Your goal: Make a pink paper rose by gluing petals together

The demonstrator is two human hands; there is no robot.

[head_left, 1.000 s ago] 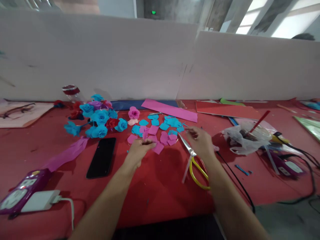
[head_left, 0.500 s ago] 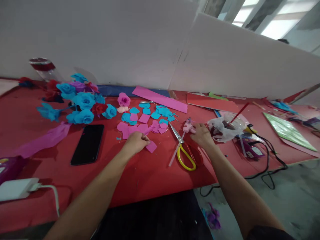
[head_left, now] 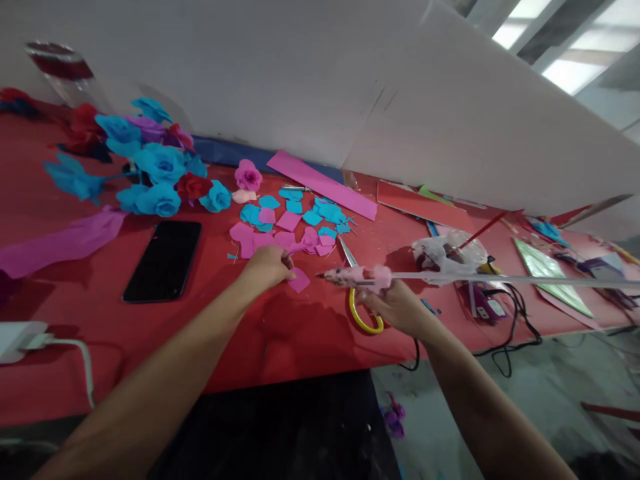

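My right hand [head_left: 395, 307] grips a pink hot glue gun [head_left: 367, 277] by its handle, above the table. The nozzle points left, and a long clear glue stick [head_left: 480, 279] runs out of its back. My left hand [head_left: 267, 268] is closed in a pinch on a pink paper petal [head_left: 299, 281]. Beyond it lie more pink petals [head_left: 289, 221] and blue petals [head_left: 327, 211], with a finished pink paper flower [head_left: 249, 175] behind. Scissors with yellow handles [head_left: 367, 323] lie partly hidden beneath the glue gun and my right hand.
A bunch of paper flowers [head_left: 160, 163] and a black phone [head_left: 164, 261] are at the left. On the right are a plastic cup with a straw [head_left: 467, 248], a purple box [head_left: 483, 303] and black cables [head_left: 507, 340]. A white wall [head_left: 300, 80] stands behind the red table [head_left: 300, 353].
My right hand has lifted the glue gun off the table and brought it left, toward the petal. My left hand stays at the pink petal. The view has shifted slightly.
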